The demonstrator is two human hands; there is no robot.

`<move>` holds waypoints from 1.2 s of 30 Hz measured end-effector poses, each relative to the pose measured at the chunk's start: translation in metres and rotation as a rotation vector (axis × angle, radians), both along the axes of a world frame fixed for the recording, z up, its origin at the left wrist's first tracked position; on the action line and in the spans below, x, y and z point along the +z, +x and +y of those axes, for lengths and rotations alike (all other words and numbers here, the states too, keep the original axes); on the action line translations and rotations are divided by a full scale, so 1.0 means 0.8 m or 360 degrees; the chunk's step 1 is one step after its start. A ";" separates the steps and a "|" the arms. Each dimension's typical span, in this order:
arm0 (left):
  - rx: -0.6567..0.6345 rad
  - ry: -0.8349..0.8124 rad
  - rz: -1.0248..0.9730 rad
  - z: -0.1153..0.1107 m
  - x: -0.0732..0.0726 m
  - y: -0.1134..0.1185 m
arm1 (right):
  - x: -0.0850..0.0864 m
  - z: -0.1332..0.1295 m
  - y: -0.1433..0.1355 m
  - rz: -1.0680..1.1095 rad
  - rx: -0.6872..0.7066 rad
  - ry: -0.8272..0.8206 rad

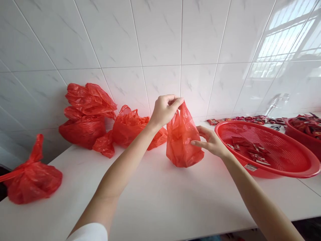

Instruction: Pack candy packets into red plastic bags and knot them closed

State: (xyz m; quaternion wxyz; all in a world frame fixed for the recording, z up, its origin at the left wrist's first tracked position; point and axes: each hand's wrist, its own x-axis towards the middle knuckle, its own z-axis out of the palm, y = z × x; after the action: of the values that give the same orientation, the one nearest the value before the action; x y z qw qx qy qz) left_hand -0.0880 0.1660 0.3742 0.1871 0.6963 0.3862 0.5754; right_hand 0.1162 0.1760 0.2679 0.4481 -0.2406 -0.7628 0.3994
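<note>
A red plastic bag (184,144) hangs upright just over the white table, near the middle of the view. My left hand (167,108) pinches the top of this bag between thumb and fingers. At the bag's right side is my right hand (209,140), its thumb and fingers apart, with the thumb touching the plastic. What the bag holds, if anything, cannot be made out.
A red perforated basket (269,170) with small red packets (253,152) stands at the right, another red basket (296,134) beyond it. More packets line the tiled wall. Red bags (82,130) (130,127) sit at the back left; a knotted bag (35,180) lies far left.
</note>
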 end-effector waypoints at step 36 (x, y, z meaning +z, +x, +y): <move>0.0320 -0.0138 0.1013 -0.006 0.000 -0.110 | 0.008 0.038 0.010 0.0975 -0.0166 -0.0732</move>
State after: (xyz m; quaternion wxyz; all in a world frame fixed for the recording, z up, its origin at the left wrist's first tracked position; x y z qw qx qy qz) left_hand -0.1762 0.1610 0.3741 0.0289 0.7909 0.5161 0.3276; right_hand 0.1246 0.2068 0.2744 0.6093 -0.2427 -0.4708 0.5902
